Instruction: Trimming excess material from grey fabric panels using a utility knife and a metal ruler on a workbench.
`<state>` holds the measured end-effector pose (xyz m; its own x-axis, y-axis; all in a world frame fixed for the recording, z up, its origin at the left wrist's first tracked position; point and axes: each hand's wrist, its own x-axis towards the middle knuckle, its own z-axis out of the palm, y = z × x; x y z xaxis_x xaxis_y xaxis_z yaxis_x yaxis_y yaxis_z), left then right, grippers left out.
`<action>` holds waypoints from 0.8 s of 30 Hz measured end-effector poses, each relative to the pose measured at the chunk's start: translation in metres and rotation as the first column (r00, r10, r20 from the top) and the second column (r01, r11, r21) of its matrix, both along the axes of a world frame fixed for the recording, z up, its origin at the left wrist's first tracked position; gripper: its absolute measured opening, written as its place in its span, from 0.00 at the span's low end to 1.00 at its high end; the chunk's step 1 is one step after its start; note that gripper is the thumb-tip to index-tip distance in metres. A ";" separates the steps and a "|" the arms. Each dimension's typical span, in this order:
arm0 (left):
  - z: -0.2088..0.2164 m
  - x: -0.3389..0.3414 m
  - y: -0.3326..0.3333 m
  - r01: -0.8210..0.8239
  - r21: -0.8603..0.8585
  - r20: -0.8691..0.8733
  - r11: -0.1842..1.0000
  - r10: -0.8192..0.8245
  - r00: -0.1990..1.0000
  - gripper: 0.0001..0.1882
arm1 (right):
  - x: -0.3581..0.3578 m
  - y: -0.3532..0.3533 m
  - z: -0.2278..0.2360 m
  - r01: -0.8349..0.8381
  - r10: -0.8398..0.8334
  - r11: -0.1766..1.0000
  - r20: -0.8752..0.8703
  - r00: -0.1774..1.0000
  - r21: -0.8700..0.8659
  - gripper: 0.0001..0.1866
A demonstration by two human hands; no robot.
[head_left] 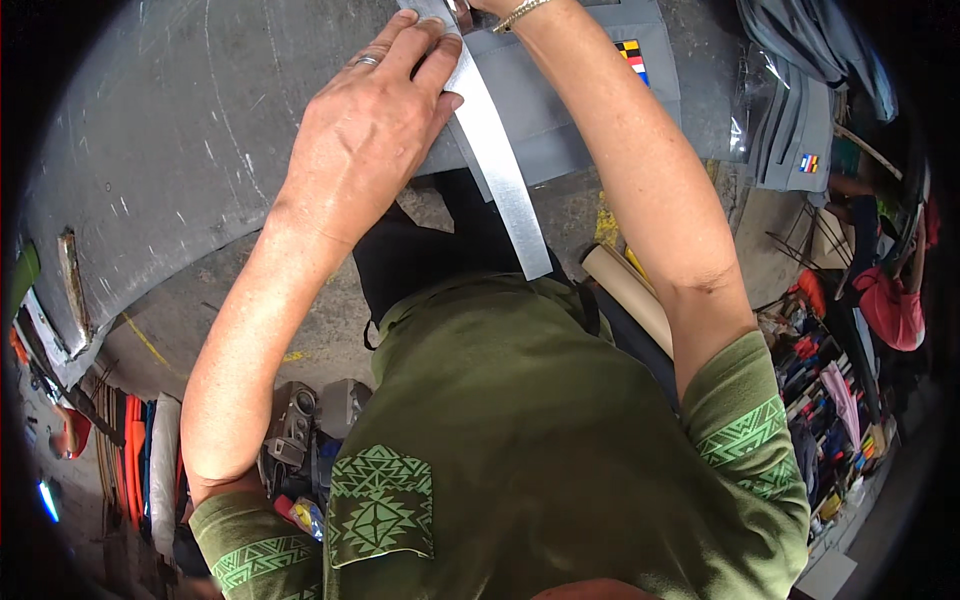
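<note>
My left hand (375, 115) lies across a long metal ruler (497, 150), fingers stretched over it near the top edge and pressing it down. The thumb rests along the ruler's side. Under the ruler is a flat grey fabric piece (550, 110) with a small multicoloured patch (634, 62). The ruler's near end sticks out past the table edge toward my shirt. At the upper border my right hand (492, 5) shows only in part, by the ruler's far end. Its fingers look closed at a small shiny item (461, 14), whose kind I cannot make out.
The dark grey table (160, 130) has a curved near edge and pale scratches. Stacked grey pieces (795, 130) lie at the right, beside plastic. A cardboard roll (632, 295) leans below the table. Orange rolls (133, 460) stand at lower left, and jumbled cloth (835, 400) at right.
</note>
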<state>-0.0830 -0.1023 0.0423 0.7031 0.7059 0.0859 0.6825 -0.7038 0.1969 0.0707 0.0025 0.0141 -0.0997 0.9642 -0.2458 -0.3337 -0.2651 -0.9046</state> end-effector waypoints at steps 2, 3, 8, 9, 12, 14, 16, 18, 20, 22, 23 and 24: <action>0.000 0.000 0.000 -0.009 -0.012 -0.004 1.000 0.009 1.000 0.22 | 0.000 0.000 -0.001 0.002 -0.003 1.000 0.011 1.000 0.012 0.30; 0.000 0.000 0.000 -0.009 -0.013 -0.005 1.000 0.009 1.000 0.22 | 0.000 0.000 -0.003 0.000 0.000 1.000 -0.002 1.000 0.017 0.30; 0.000 0.000 0.000 -0.004 -0.001 -0.016 1.000 0.004 1.000 0.22 | 0.002 0.001 -0.006 -0.006 0.007 0.999 -0.038 0.999 0.042 0.30; 0.000 0.000 0.000 -0.002 -0.003 -0.015 1.000 0.002 1.000 0.22 | 0.002 0.000 -0.006 0.002 -0.002 0.999 -0.013 1.000 0.042 0.30; 0.001 0.000 0.000 -0.006 -0.030 -0.015 1.000 0.005 1.000 0.22 | 0.002 -0.002 -0.005 0.007 -0.009 0.998 0.026 1.000 0.068 0.30; -0.002 0.000 -0.001 -0.003 0.018 -0.010 1.000 0.003 1.000 0.22 | 0.002 -0.002 -0.005 0.004 -0.008 0.995 0.041 0.999 0.095 0.30; -0.001 0.000 -0.001 -0.003 0.010 -0.010 1.000 0.003 1.000 0.22 | 0.002 -0.001 -0.004 0.027 -0.027 0.998 -0.012 1.000 0.048 0.30; 0.001 0.001 -0.001 -0.002 0.004 -0.011 1.000 0.003 1.000 0.22 | 0.002 -0.001 -0.006 0.022 -0.021 0.998 -0.009 1.000 0.055 0.30; 0.001 0.001 -0.001 -0.005 -0.001 -0.009 1.000 0.005 1.000 0.22 | 0.002 0.000 -0.006 0.016 -0.015 0.998 -0.005 1.000 0.062 0.30; 0.001 0.000 -0.001 -0.009 -0.005 -0.011 1.000 0.009 1.000 0.23 | 0.001 0.000 -0.006 0.020 -0.019 0.999 -0.030 0.999 0.044 0.30; 0.000 0.000 -0.001 -0.011 -0.010 -0.011 1.000 0.011 1.000 0.23 | 0.001 0.000 -0.006 0.022 -0.021 0.999 -0.028 0.999 0.044 0.30; 0.000 0.000 -0.001 -0.009 -0.010 -0.009 1.000 0.009 1.000 0.23 | 0.002 0.000 -0.007 0.022 -0.020 0.999 -0.031 0.999 0.048 0.30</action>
